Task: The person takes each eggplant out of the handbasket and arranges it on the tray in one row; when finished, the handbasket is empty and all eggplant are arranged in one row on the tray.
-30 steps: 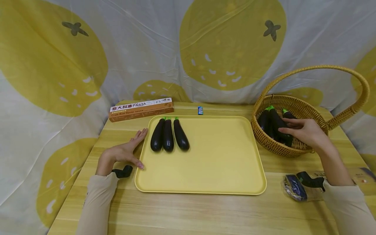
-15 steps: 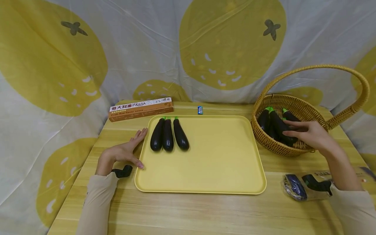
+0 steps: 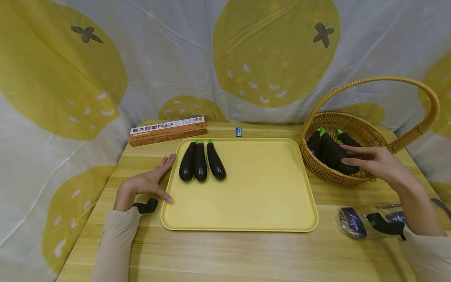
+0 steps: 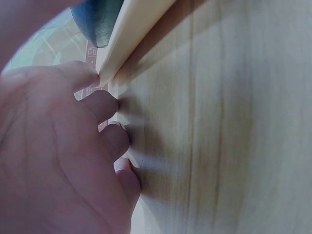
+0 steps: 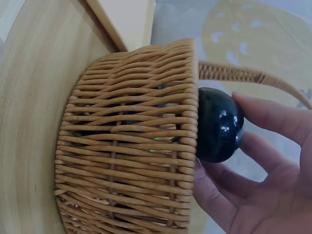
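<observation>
My left hand (image 3: 148, 182) has its fingers spread at the left rim of a yellow tray (image 3: 260, 196); in the left wrist view its fingertips reach the wood beside that rim. Three dark eggplants (image 3: 201, 162) lie side by side on the tray's left part, green stems away from me. At the right, my right hand (image 3: 384, 162) reaches over the near side of a wicker basket (image 3: 327, 174). Thumb and fingers grip the fat end of an eggplant (image 5: 219, 124), which pokes above the basket rim in the right wrist view. More eggplants (image 3: 348, 139) lie around it in the basket.
Behind the tray are a pasta box (image 3: 169, 131) and a small blue packet (image 3: 239, 132). A clear-wrapped package (image 3: 352, 222) lies under my right forearm. The basket's tall handle (image 3: 380, 79) arches above it. A patterned cloth (image 3: 183, 58) hangs behind the table.
My right hand has shifted a little right and toward me, and the gripped eggplant's fat end has swung right with it. The left hand keeps its place at the tray.
</observation>
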{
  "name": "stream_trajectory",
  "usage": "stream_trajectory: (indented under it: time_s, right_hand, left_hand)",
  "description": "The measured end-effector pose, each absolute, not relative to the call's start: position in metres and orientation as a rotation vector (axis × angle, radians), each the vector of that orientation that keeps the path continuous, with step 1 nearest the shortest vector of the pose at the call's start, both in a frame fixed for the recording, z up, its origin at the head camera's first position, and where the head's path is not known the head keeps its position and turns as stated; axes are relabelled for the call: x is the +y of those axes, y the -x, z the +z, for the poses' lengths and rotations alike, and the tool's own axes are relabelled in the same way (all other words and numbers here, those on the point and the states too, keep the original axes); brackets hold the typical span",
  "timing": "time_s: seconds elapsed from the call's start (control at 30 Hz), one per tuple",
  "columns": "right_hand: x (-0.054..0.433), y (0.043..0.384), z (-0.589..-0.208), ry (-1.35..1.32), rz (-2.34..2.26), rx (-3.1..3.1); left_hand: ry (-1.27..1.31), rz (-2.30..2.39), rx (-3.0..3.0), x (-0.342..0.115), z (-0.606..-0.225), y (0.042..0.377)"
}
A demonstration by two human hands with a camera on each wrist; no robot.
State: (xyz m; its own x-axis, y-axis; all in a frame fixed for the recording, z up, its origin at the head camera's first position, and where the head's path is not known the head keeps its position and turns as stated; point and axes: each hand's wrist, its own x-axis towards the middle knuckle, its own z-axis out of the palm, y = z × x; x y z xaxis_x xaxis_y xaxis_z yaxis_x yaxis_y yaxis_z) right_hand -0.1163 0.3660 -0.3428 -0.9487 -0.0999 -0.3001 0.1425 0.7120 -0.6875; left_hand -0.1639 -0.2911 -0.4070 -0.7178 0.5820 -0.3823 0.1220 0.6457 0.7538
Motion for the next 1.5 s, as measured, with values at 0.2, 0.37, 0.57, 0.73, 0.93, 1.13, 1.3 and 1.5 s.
stream_trajectory:
  time_s: [0.2,0.37,0.57,0.73,0.93,1.13,1.3,1.5]
  right_hand:
    - [0.364,0.108,-0.338,0.036,-1.038,2.670]
    - [0.357,0.101,-0.330,0.080,-1.000,2.691]
    - [0.339,0.095,-0.319,0.135,-1.019,2.644]
    - [0.300,0.099,-0.318,0.251,-1.093,2.612]
    - [0.236,0.121,-0.336,0.338,-1.171,2.506]
    - [0.176,0.149,-0.364,0.331,-1.321,2.349]
    - [0.139,0.163,-0.379,0.274,-1.372,2.287]
    - [0.112,0.171,-0.389,0.246,-1.391,2.265]
  left_hand:
    - [-0.539,0.965,2.248,-0.292,-0.408,0.164]
    - [-0.561,0.964,2.257,-0.293,-0.407,0.163]
    - [-0.578,0.943,2.268,-0.291,-0.406,0.164]
    - [-0.572,0.935,2.269,-0.292,-0.407,0.165]
    - [-0.575,0.946,2.267,-0.293,-0.407,0.164]
    - [-0.564,0.946,2.265,-0.292,-0.406,0.164]
    - [-0.555,0.950,2.261,-0.291,-0.407,0.164]
    - [-0.542,0.955,2.256,-0.292,-0.407,0.163]
